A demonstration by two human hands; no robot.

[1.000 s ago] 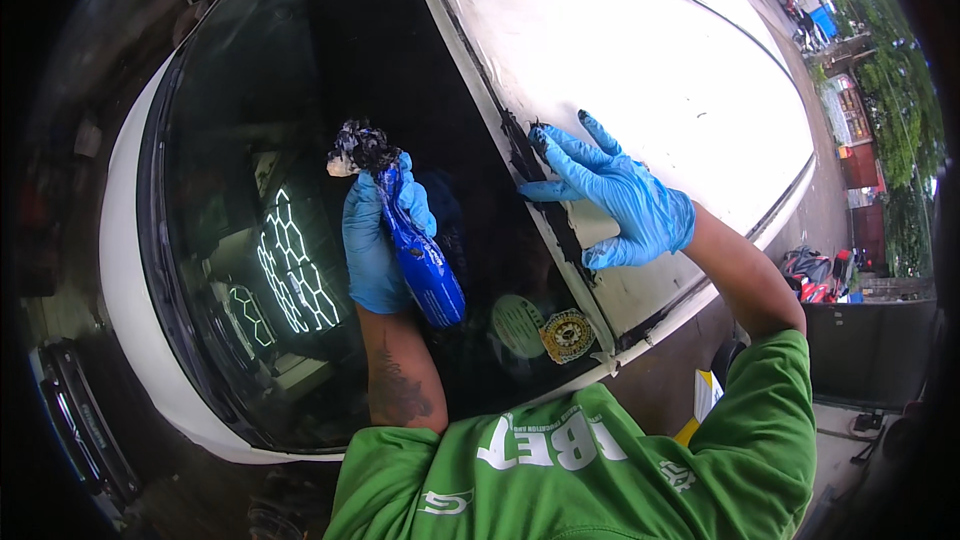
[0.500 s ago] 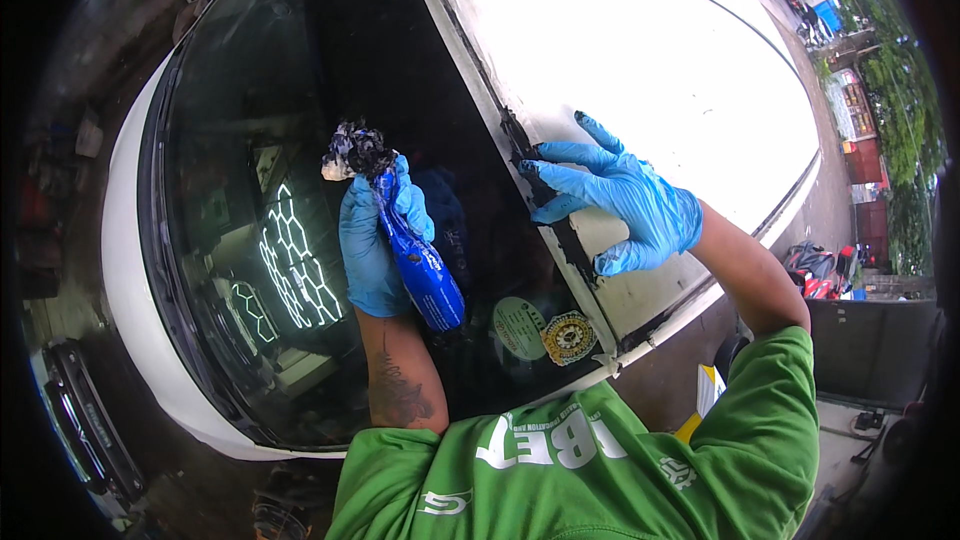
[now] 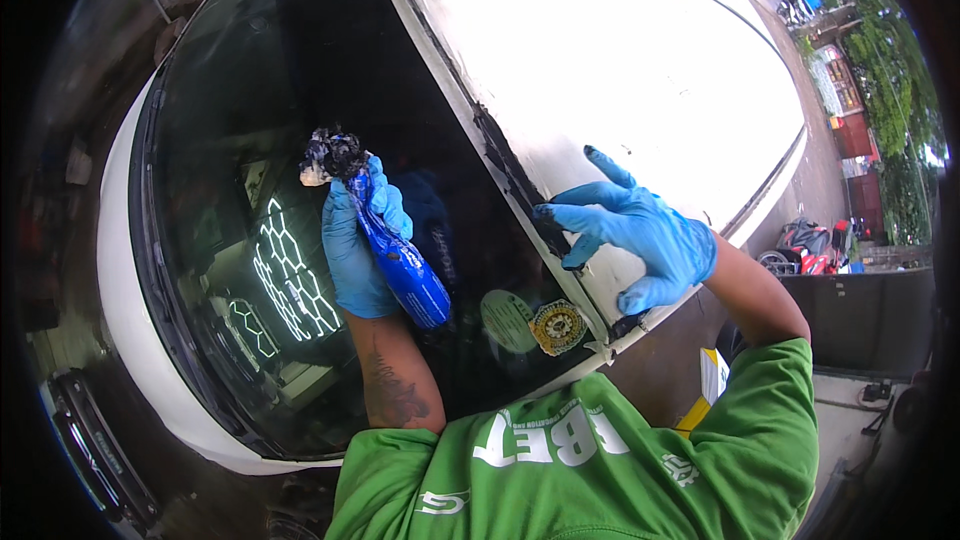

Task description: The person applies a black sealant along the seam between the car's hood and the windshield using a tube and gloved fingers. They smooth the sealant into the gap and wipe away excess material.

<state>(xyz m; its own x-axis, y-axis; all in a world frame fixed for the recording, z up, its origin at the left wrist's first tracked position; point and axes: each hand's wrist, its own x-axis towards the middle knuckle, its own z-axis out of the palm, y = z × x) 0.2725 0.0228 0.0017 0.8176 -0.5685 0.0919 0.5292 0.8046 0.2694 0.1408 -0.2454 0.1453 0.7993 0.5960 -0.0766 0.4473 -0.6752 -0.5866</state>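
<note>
My left hand (image 3: pixel 355 265), in a blue glove, is closed around a soft blue foil pack (image 3: pixel 405 270), which slants over the windshield (image 3: pixel 230 70). The pack's torn upper end (image 3: pixel 335 155) is crumpled and smeared with black paste. Over the near part of the white car roof (image 3: pixel 640 70), my right hand (image 3: pixel 650 235) has its gloved fingers spread, with black-stained tips. Its index fingertip is at a strip of black paste (image 3: pixel 508 168) that runs along the seam between roof and glass. Part of the strip is hidden behind these fingers.
Two round stickers, one pale (image 3: pixel 508 320) and one gold (image 3: pixel 557 328), sit at the glass's near corner. A loose car bumper (image 3: pixel 95 450) lies at lower left. Beyond the car at right are a red machine (image 3: pixel 815 248) and a dark panel (image 3: pixel 860 320).
My right hand has slid along the seam toward the near corner of the roof. My left hand still grips the blue pack; the view has shifted slightly.
</note>
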